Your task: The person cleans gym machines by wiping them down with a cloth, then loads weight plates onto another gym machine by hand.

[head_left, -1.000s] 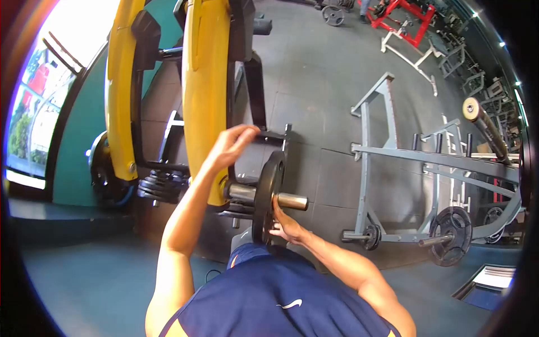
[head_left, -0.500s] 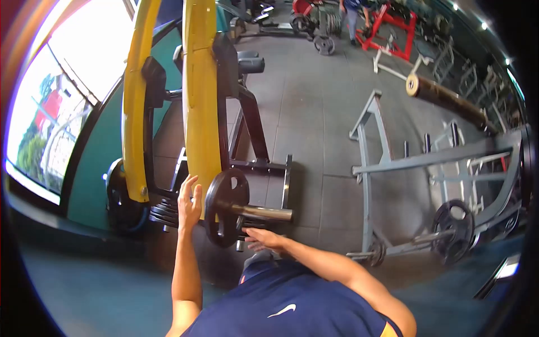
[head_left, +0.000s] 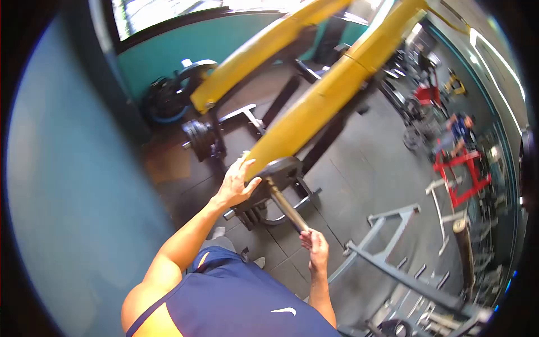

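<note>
My left hand (head_left: 238,183) has its fingers spread beside the lower end of the yellow machine arm (head_left: 314,118). It lies at the near edge of a black weight plate (head_left: 287,168); whether it presses on the plate or the arm I cannot tell. The plate sits at the inner end of a metal sleeve (head_left: 287,206), against the arm. At the sleeve's outer end is my right hand (head_left: 316,249), with its fingers curled about the tip. Motion blur softens the plate and the sleeve.
A second yellow arm (head_left: 252,56) runs parallel, with plates (head_left: 197,135) stacked below. To the right stands a grey metal rack (head_left: 387,264). A person (head_left: 461,132) is by a red frame (head_left: 463,174) farther off. A blue wall (head_left: 84,185) fills the left side.
The view has turned, tilting the yellow arms toward the upper right. My right hand has moved from beside the plate to the sleeve's outer end. My left hand remains near the plate.
</note>
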Available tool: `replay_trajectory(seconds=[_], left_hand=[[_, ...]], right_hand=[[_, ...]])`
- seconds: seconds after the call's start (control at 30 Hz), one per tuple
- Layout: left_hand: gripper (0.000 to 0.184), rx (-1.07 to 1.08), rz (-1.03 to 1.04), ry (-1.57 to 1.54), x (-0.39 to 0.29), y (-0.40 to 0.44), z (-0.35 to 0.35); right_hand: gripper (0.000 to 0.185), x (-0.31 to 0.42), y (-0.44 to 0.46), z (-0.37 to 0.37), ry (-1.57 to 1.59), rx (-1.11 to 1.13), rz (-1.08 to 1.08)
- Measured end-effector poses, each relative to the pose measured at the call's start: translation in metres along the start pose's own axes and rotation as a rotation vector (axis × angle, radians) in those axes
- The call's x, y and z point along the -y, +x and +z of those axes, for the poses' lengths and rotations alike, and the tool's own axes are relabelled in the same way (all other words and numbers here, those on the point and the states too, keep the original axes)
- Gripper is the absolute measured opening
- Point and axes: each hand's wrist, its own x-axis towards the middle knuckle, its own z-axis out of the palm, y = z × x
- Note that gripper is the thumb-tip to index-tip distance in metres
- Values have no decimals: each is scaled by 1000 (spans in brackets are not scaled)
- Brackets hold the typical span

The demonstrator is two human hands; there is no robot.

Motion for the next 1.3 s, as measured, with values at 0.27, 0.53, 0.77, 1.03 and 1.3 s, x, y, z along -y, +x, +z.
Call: replay_trajectory(seconds=[0.27,0.53,0.77,1.03,1.3], left_hand=[[60,-100,-553,89,209,-70,-113],[52,-206,-1330,92,470,-242,-182],[42,159,-1703,-190,495,-238,-192],[36,476,-1433,-193,641,-164,-260],[45,140,-1493,-183,764,2,-403]], right_hand=[[50,24,107,169,-659,-192,-628],[64,-6,202,224,-1119,-842,-488],[40,38,232,200,-1258,-807,-118],[27,79,271,216,-1376,-1630,-415],[74,130,422,722,-1000,-514,-520]])
